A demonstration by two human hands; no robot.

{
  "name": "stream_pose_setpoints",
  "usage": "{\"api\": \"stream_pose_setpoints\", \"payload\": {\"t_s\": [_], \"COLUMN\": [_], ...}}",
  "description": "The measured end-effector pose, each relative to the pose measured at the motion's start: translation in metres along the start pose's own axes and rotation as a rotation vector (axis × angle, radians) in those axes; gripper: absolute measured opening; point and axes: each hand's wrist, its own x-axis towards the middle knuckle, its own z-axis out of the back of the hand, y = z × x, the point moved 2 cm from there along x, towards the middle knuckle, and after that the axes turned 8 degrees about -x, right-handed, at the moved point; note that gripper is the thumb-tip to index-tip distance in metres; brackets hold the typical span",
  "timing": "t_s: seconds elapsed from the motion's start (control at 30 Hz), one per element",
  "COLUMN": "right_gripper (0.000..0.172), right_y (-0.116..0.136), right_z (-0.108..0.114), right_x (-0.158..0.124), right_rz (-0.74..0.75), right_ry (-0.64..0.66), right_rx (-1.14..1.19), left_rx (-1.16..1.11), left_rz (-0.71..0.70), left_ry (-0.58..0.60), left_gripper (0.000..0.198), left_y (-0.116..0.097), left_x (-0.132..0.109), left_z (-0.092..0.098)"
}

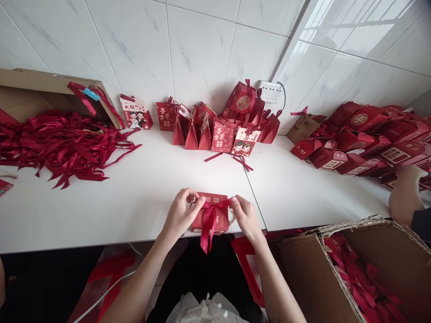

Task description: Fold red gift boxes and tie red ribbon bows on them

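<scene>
A small red gift box (215, 220) with gold characters lies at the near edge of the white table (134, 197). A red ribbon (209, 222) is tied round it in a bow, and its tails hang down over the table edge. My left hand (182, 214) pinches the bow's left loop with closed fingers. My right hand (245, 216) pinches the right loop, fingers closed too.
A heap of loose red ribbons (60, 143) spills from a cardboard box (40, 89) at far left. Several finished red boxes (229, 125) stand by the wall, more piled at right (370, 139). An open carton (353, 269) sits at lower right. Another person's hand (406, 193) rests at the right edge.
</scene>
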Motion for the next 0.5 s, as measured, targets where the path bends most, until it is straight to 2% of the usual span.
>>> {"api": "stream_pose_setpoints", "payload": {"t_s": [0.07,0.2,0.27,0.33,0.4,0.47,0.5], "right_gripper": [0.044,0.039,0.032,0.021,0.02,0.023,0.023], "right_y": [-0.001,-0.004,-0.003,0.003,0.014,0.022,0.024], "right_z": [-0.007,-0.011,-0.006,0.001,0.0,-0.012,-0.019], "right_x": [0.003,-0.002,-0.011,-0.028,-0.049,-0.066,-0.071], "right_rz": [0.006,0.008,0.051,0.209,0.48,0.745,0.825], "right_ry": [0.031,0.062,-0.052,-0.288,-0.44,-0.396,-0.351], "right_rx": [0.064,0.146,0.087,-0.054,-0.212,-0.359,-0.43], "left_rx": [-0.003,-0.051,-0.054,-0.024,0.032,0.089,0.114], "left_rz": [0.024,0.053,0.047,-0.048,-0.21,-0.332,-0.353], "left_ry": [0.064,0.083,0.067,0.032,0.04,0.138,0.205], "left_gripper": [0.027,0.032,0.032,0.024,0.015,0.017,0.016], "left_y": [-0.001,0.002,0.004,0.004,0.0,-0.004,-0.006], "left_x": [-0.001,-0.005,-0.006,-0.006,-0.003,0.001,0.002], "left_z": [-0.001,-0.004,-0.005,-0.003,-0.001,0.0,-0.001]}}
